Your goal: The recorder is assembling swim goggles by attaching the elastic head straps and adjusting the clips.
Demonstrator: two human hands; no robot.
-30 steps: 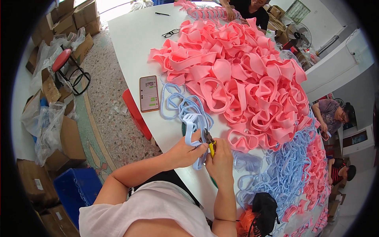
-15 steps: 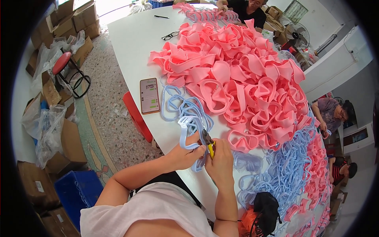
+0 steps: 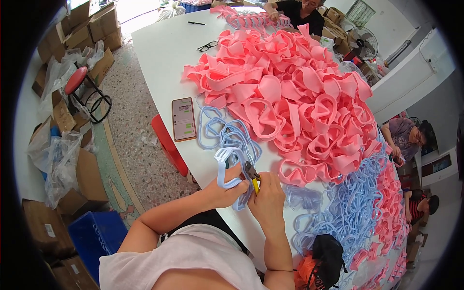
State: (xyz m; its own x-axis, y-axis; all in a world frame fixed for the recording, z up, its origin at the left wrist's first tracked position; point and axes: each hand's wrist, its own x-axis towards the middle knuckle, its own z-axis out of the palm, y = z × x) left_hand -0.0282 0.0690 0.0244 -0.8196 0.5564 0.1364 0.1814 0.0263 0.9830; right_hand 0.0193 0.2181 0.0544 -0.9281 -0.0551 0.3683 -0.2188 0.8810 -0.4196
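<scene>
My left hand (image 3: 225,194) is closed around a bunch of light-blue, soft-looking looped strips (image 3: 221,169), which curl up above the fingers. Wrapped around the yellow handles of small cutting pliers (image 3: 256,185), my right hand (image 3: 268,199) sits just beside the left. The dark jaws of the pliers are against the blue strips; whether they bite into one is too small to tell. More light-blue loops (image 3: 209,126) lie on the white table directly beyond my hands.
A big heap of pink loops (image 3: 290,87) covers the table ahead, with a blue pile (image 3: 350,198) to the right. A phone (image 3: 183,118), glasses (image 3: 208,46) and pen (image 3: 197,23) lie leftward. A black bag (image 3: 327,258) is near my right forearm. Co-workers sit around the table.
The held blue loops and the pliers' jaws have shifted slightly left. Both hands keep their grip. The far co-worker's hand has moved over the pink strips.
</scene>
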